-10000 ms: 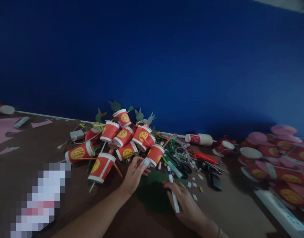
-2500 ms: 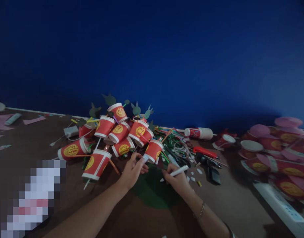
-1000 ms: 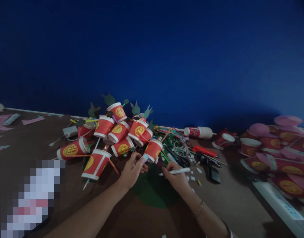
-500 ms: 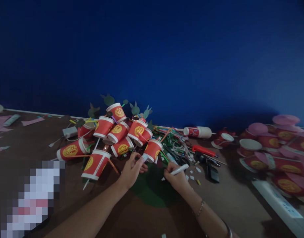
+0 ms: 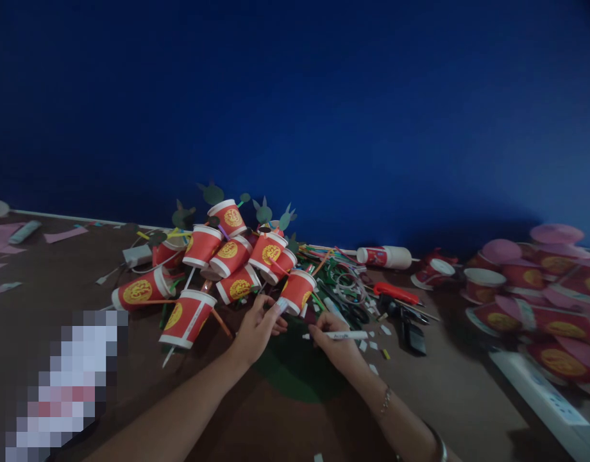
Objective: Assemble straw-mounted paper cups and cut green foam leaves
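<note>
Near the middle, my left hand (image 5: 261, 327) holds a small pale item whose shape is hard to make out, at the lower side of a red paper cup (image 5: 299, 292) with a white rim and yellow emblem. My right hand (image 5: 329, 335) grips a white marker (image 5: 350, 335), which lies almost level, its tip pointing left. Under and between both hands is a dark green round area (image 5: 299, 378). Several red cups with straws and rabbit-shaped green cutouts (image 5: 263, 212) are piled left of the hands.
Straws and cords (image 5: 347, 282) lie behind my right hand, with a red cutter (image 5: 397, 293) and a black object (image 5: 413, 337) to the right. Red cups with pink discs (image 5: 557, 234) and a power strip (image 5: 540, 385) stand far right. Behind rises a blue wall (image 5: 295, 115).
The marker in my right hand has turned from tilted up at its right end to nearly level, its tip now showing at the left. My left hand is nearly unmoved.
</note>
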Demonstrator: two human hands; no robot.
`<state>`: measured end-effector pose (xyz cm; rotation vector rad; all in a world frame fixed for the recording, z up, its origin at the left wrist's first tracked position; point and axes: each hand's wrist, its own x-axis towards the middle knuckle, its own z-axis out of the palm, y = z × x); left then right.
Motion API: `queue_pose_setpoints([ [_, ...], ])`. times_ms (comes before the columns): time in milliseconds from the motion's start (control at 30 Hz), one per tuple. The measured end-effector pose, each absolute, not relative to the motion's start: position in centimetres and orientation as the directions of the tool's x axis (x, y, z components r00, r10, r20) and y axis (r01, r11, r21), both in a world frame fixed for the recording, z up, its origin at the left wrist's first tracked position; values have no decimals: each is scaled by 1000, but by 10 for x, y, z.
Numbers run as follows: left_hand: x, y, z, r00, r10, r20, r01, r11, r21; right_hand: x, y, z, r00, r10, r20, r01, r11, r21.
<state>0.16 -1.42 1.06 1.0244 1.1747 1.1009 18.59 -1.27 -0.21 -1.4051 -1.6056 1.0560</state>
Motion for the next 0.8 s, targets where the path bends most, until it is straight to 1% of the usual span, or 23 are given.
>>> queue_pose_setpoints([
  [167,2,-14,10,52,984,-170,-101,174,980,186,-13,-6,-182,983,-10,439,72,-896],
  [433,1,-15,8,69,987,-146,-89,152,984,183,-16,1,-178,984,18,511,108,-853],
  [800,1,-15,9,60,986,-158,-114,164,980,184,-16,1,-183,983,-1,517,95,-851],
])
